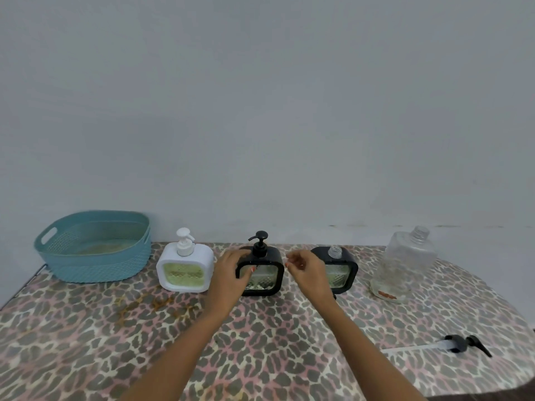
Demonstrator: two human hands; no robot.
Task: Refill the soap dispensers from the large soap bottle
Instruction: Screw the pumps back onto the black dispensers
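Hands at the middle dispenser, on a leopard-print surface (pixel 260 342).

Left hand (pixel 231 273) wraps the left side of the black dispenser (pixel 262 273), pump on; right hand (pixel 307 269) hangs just beside it, fingers loosely curled around nothing. White dispenser (pixel 185 270) stands left, holding green soap; an open-necked black one (pixel 338 270) stands right. Clear large bottle (pixel 405 264), uncapped and nearly drained, leans far right; a loose pump (pixel 451 345) lies near it. Blue basket (pixel 95 247) sits far left.
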